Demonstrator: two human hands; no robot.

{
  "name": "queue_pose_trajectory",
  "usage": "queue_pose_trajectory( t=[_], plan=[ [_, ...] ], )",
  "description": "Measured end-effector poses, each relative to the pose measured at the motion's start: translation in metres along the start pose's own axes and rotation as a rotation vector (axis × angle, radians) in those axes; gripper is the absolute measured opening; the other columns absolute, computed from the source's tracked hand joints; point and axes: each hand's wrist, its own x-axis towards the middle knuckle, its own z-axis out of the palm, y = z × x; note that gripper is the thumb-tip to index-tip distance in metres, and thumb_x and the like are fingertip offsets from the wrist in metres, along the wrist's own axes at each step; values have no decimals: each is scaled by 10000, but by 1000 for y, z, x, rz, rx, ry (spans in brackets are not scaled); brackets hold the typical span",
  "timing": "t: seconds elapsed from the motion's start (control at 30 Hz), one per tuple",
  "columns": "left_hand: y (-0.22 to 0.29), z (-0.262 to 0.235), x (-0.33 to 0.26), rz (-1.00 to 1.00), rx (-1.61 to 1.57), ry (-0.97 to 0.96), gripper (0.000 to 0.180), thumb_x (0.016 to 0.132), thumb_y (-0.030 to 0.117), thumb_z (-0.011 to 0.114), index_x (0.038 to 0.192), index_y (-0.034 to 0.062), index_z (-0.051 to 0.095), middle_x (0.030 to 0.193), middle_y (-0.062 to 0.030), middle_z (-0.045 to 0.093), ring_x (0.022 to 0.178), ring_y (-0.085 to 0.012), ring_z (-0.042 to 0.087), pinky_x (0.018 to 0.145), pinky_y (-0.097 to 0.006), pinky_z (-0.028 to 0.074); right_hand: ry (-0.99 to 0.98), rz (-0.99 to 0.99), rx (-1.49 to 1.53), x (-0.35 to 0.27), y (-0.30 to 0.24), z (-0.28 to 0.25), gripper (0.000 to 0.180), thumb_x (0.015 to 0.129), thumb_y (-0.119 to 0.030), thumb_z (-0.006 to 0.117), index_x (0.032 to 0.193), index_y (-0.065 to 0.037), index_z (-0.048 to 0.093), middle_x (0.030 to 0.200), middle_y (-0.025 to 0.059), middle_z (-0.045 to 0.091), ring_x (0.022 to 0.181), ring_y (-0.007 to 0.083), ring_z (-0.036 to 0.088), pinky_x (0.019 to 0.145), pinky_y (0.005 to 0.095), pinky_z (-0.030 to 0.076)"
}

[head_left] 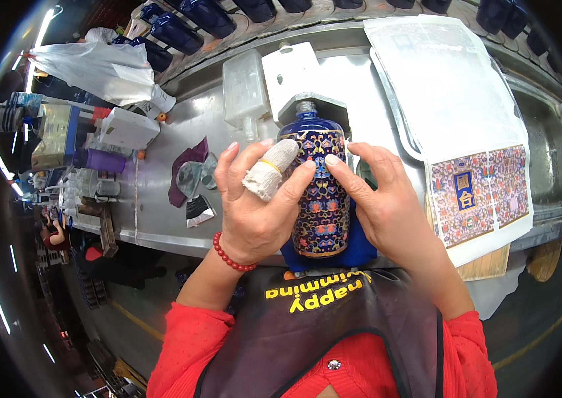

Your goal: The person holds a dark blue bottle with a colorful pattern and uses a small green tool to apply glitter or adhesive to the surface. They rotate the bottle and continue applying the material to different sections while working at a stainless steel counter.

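A dark blue glass bottle (321, 215) with a colourful floral pattern lies in front of me, its bare neck pointing away. My left hand (254, 199) rests on its left side, thumb and covered finger on the patterned surface. A grey cloth finger cover (273, 169) with a yellow band is on that finger; the other fingers are spread. On the bottle's right side, my right hand (387, 205) touches the pattern with its thumb, fingers stretched out. Under the bottle's near end is a blue cloth (364, 247). An angled grey support (294, 105) stands around the neck.
Patterned printed sheets (479, 189) lie at right below a white sheet (443, 86). A clear plastic container (246, 86) and a white block (291, 69) stand behind. Dark cloth scraps (188, 172) lie on the metal table at left. Blue bottles (207, 18) line the back.
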Motion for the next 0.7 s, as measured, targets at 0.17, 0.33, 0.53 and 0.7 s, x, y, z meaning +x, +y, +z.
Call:
queue_pose_trajectory(
  t=[0.17,0.33,0.53,0.7],
  plan=[
    [2,4,-3,0,-11,5,446,779,59,732,1212,152,786,1226,-93,735,1256,-302,571,1182,-555,313,31,-27,-44,3,0,1,559,859,-50,647,1410,-143,644,1411,140,552,1286,357,548,950,451,494],
    [1,5,-2,3,-18,16,449,779,65,737,1218,151,784,1230,-89,734,1258,-302,571,1182,-556,315,34,-33,-65,3,-2,-1,526,869,-71,645,1390,-142,657,1403,135,559,1288,353,550,951,447,493],
    [1,6,-3,-1,-19,10,449,772,59,739,1210,148,780,1232,-98,732,1263,-307,574,1179,-558,325,38,-23,-28,3,-1,0,546,857,-33,654,1395,-126,653,1395,146,567,1278,373,557,970,456,496],
    [-2,8,0,-28,-140,52,436,777,9,711,1199,113,747,1245,-138,718,1246,-359,574,1147,-571,356,69,33,92,5,5,-4,644,802,56,666,1427,-88,614,1408,189,562,1250,444,569,1030,490,498]
  ],
)
